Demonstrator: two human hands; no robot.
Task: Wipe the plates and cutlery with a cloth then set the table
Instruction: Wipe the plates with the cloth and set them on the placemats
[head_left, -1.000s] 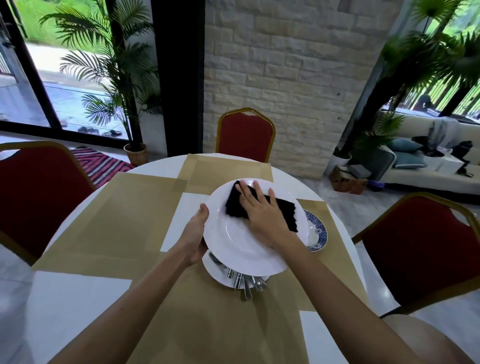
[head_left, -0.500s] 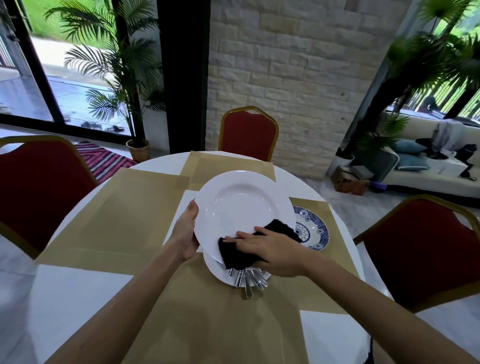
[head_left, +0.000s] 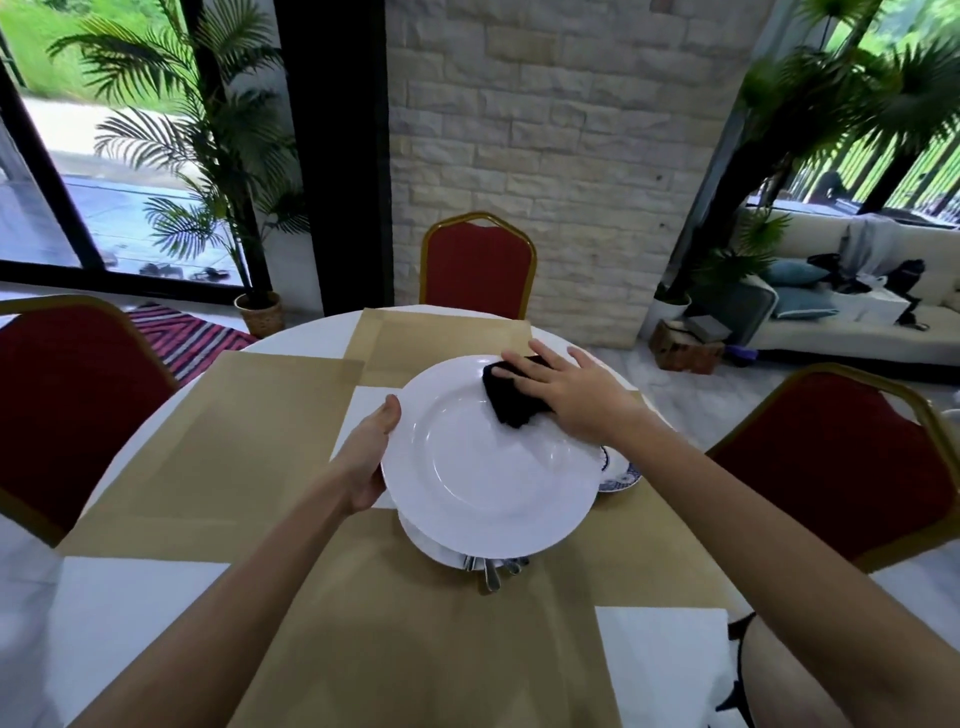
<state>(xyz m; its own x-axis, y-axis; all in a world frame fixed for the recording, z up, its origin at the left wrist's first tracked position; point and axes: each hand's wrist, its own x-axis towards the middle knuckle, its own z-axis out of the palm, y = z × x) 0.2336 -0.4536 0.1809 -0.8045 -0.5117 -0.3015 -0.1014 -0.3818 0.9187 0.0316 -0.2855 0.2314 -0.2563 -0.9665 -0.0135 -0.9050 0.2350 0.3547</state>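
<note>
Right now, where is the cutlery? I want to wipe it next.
In the head view, the cutlery lies near the centre, on the lower plate, its ends poking out toward the person from under the held plate.

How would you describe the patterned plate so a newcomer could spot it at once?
Start at the round white table and find the large white plate held over its middle. Just off that plate's right edge, under the right hand's wrist, a mostly hidden plate lies on a beige placemat. It alone carries a blue pattern; the others are plain white.
</note>
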